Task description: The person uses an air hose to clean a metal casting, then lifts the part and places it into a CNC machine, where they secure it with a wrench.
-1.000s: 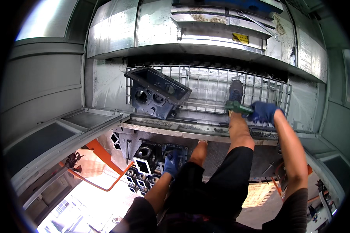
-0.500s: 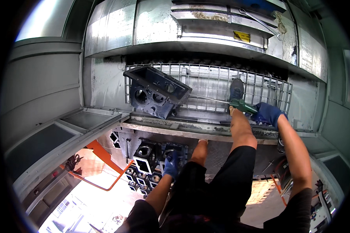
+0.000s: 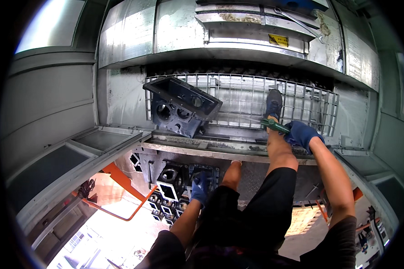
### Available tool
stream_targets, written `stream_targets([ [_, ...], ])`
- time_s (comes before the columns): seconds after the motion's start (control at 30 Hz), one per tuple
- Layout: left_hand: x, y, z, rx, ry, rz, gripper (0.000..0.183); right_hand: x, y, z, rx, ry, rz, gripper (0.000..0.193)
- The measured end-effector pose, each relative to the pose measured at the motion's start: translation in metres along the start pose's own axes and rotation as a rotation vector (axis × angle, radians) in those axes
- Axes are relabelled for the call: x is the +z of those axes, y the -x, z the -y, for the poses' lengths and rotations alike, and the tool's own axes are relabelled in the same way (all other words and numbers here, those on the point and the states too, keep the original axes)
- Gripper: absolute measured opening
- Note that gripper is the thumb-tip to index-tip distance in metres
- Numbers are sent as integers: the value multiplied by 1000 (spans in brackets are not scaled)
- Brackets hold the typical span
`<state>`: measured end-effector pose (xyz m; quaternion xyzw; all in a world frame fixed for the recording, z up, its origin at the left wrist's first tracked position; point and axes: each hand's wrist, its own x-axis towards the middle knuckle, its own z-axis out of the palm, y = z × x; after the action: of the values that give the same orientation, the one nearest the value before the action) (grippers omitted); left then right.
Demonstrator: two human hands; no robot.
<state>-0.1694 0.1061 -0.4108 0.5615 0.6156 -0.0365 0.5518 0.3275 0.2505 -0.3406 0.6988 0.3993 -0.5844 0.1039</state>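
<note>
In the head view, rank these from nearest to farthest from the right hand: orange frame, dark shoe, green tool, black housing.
1. Green tool: in the right hand's grip.
2. Dark shoe: just above and left of the hand in the picture.
3. Black housing: well off to the left.
4. Orange frame: lower left, farthest.

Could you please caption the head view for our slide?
Gloved right hand gripping a green tool, with a dark casting at left on the metal grid.
</note>
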Motion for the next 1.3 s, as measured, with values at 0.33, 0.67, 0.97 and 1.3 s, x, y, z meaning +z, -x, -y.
stream_targets([
  [0.33,13,2,41,271,-402,-148,71,11,-12,1,59,43,14,29],
  [0.67,14,-5,61,112,-128,-55,81,-5,-20,8,102,-24,-10,33],
  [0.97,18,-13,77,-180,312,-35,74,13,-51,17,39,85,16,34],
  [1.3,8,-22,-25,-461,494,-144,58,12,-80,1,34,204,-40,25],
])
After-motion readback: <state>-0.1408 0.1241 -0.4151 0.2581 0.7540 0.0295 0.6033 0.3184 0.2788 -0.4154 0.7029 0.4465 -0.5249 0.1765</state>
